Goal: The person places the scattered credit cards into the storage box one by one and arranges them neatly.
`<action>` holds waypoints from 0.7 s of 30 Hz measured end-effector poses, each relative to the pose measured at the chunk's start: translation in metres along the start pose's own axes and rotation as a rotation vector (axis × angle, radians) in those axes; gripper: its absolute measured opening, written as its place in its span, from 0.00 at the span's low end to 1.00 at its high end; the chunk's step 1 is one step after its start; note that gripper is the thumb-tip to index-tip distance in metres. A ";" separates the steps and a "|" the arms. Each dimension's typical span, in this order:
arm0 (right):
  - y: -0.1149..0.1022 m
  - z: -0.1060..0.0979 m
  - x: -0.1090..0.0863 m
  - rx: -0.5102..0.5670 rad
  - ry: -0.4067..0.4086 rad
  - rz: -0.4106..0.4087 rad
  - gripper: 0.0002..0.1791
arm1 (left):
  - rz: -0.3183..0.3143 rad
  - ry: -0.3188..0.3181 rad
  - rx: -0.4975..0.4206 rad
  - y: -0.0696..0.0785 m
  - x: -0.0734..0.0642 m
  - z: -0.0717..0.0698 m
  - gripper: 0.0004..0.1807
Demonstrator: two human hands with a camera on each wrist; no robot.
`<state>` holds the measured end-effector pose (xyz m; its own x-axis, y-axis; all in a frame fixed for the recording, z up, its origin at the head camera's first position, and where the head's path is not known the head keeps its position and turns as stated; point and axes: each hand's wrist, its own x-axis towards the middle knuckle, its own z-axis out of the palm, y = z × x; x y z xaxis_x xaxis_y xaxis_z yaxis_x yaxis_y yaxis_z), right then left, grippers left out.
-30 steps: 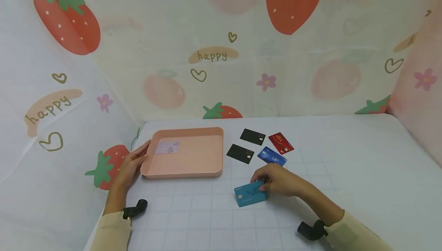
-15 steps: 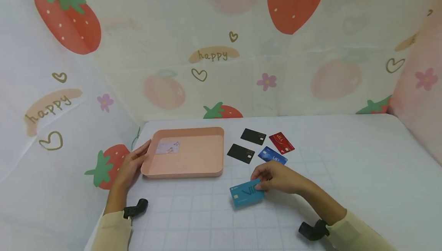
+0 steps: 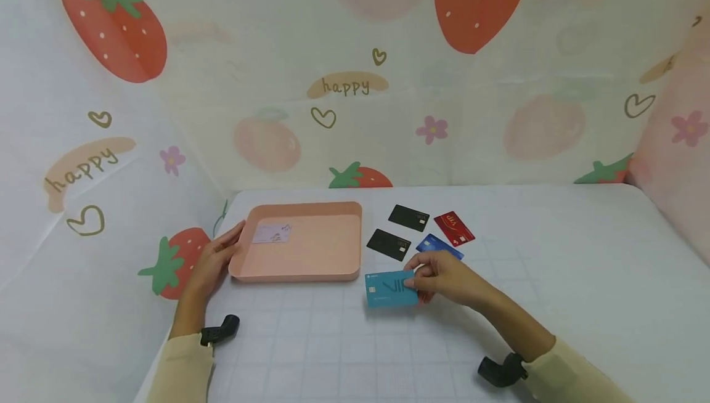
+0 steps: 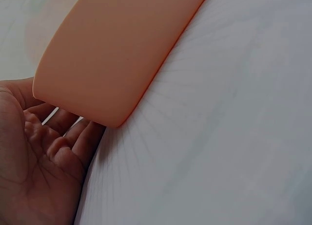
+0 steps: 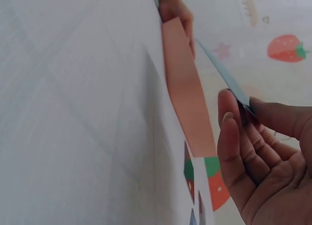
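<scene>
In the head view my right hand [image 3: 446,278] pinches a teal VIP card [image 3: 385,292] by its right end, thumb on the printed face. The card hangs above the table, just in front of a pink tray's [image 3: 316,259] right front corner; the right wrist view shows the card [image 5: 222,69] nearly edge-on between thumb and fingers. My left hand [image 3: 208,265] touches the tray's left side, its fingers extended along the wall. A pale patterned card [image 3: 272,233] lies inside the tray at the back left.
Right of the tray lie one black card [image 3: 409,217], another black card [image 3: 389,244], a red VIP card [image 3: 454,228] and a blue card [image 3: 438,244], partly hidden by my right hand. The white table [image 3: 554,304] meets a strawberry-printed curtain [image 3: 471,113] at the back.
My right hand has lifted the teal card off the table and moved it slightly left and away from me. The left hand stays at the tray.
</scene>
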<state>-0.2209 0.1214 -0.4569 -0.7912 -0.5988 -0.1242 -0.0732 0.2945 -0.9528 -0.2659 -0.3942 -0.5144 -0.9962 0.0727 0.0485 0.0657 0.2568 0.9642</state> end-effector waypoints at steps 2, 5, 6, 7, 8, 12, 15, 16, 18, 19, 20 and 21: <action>-0.001 0.000 0.001 0.024 0.019 -0.002 0.15 | -0.002 -0.010 -0.010 0.000 0.000 -0.001 0.29; -0.003 -0.001 0.001 0.048 0.030 0.001 0.16 | -0.013 -0.007 -0.002 0.000 0.000 -0.001 0.29; -0.004 -0.002 0.002 0.052 0.032 0.003 0.16 | -0.017 -0.005 0.006 0.000 0.000 -0.001 0.29; -0.005 -0.002 0.002 0.055 0.034 0.006 0.16 | -0.020 -0.003 0.014 0.000 -0.001 -0.001 0.29; -0.005 -0.002 0.003 0.056 0.035 0.009 0.16 | -0.021 0.001 0.021 0.000 -0.001 -0.001 0.29; -0.008 -0.004 0.006 0.055 0.049 0.019 0.17 | -0.021 0.004 0.031 0.002 -0.002 -0.001 0.28; -0.011 -0.005 0.008 0.060 0.057 0.020 0.17 | -0.012 -0.002 0.018 0.003 -0.003 0.000 0.28; -0.012 -0.005 0.009 0.065 0.059 0.019 0.18 | -0.007 -0.004 0.012 0.003 -0.003 0.000 0.28; -0.015 -0.006 0.010 0.072 0.067 0.016 0.18 | 0.001 -0.006 0.005 0.003 -0.003 -0.001 0.28; -0.016 -0.005 0.010 0.073 0.071 0.012 0.18 | 0.003 -0.006 0.002 0.002 -0.003 -0.001 0.28; -0.018 -0.005 0.010 0.074 0.073 0.011 0.19 | 0.004 -0.006 0.001 0.001 -0.003 -0.001 0.28; -0.019 -0.005 0.011 0.077 0.078 0.013 0.19 | 0.003 -0.005 0.001 0.001 -0.002 -0.001 0.28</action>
<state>-0.2309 0.1132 -0.4385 -0.8369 -0.5345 -0.1181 -0.0175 0.2419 -0.9701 -0.2636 -0.3956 -0.5133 -0.9956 0.0786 0.0505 0.0691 0.2572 0.9639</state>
